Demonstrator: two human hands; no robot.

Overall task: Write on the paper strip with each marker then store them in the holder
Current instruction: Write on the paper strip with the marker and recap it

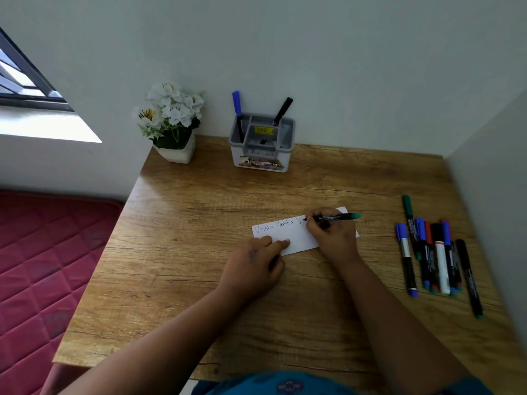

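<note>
Left hand [256, 262] lay flat, fingertips pressing the strip's [288, 233] near edge so it wouldn't slide under the stroke. Right hand [332, 235] pinched a green marker [335, 217], tip on the strip just left of its fingers, barrel pointing right. Strip sat on the bench [199, 223] under both hands: white, two faint words, a third starting, ink colour hard to tell. Holder [261, 143] stood well beyond the hands with two markers in; spares [436, 258] lay right of the right hand.
</note>
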